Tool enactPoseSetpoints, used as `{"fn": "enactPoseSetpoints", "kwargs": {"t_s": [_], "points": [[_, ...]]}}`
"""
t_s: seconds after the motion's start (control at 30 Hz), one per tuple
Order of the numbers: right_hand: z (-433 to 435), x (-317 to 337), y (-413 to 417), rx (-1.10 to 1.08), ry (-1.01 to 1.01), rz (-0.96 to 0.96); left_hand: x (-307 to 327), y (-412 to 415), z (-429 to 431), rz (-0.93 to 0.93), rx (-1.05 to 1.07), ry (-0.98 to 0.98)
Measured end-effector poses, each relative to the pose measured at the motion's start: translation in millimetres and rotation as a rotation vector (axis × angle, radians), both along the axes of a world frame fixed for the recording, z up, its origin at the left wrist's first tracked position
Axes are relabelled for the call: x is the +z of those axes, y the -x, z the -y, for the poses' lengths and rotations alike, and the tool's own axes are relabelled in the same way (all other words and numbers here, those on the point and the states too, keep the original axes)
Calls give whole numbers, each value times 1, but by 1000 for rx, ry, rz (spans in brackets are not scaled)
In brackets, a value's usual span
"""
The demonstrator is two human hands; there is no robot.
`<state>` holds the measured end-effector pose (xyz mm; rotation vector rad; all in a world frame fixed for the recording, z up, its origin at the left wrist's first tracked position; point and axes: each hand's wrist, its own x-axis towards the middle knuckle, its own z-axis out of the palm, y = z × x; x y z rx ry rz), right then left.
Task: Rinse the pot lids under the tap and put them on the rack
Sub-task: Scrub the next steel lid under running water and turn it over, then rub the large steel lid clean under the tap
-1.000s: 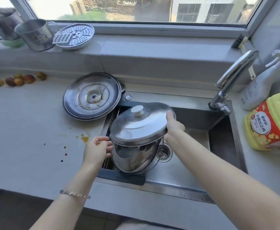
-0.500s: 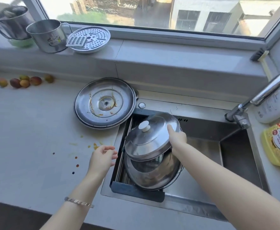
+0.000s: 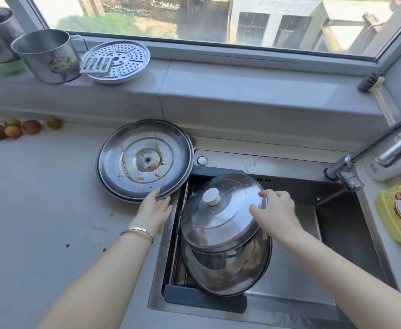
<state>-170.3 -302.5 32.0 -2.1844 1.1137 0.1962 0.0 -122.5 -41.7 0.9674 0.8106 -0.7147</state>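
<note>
The knobbed lid (image 3: 221, 219) sits just right of the frame's centre. It is tilted and leans on a 2nd lid (image 3: 232, 274) that lies on the rack (image 3: 202, 299) across the left side of the sink (image 3: 289, 269). Your right hand (image 3: 275, 210) is at its right rim, thumb on the dome and fingers curled at the edge; whether it grips or only touches cannot be told. Before you let go, check that the rim is seated on the lid beneath, since wet steel on steel looks likely to slide toward the basin. Your left hand (image 3: 154, 210) is open, its straight fingers touching the near edge of the dirty lid (image 3: 145, 160), which lies underside up on the counter (image 3: 40, 198) at centre left. That 1 seems next: hook your fingers under its rim, lift it level so the orange residue stays put, and carry it to the tap (image 3: 384, 148) at the right edge.
</note>
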Motion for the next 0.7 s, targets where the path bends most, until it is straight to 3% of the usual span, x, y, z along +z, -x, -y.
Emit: {"fn": "enactPoseSetpoints", "kwargs": {"t_s": [0.13, 0.3, 0.6, 0.7], "points": [[4, 2, 5, -83, 30, 255, -10, -4, 2, -31, 144, 64], [7, 0, 13, -116, -5, 354, -11, -18, -16, -14, 281, 25], [11, 2, 31, -106, -118, 386, 49, 16, -53, 294, 50, -58], [18, 6, 35, -174, -336, 432, 83, 36, -48, 378, -20, -51]]}}
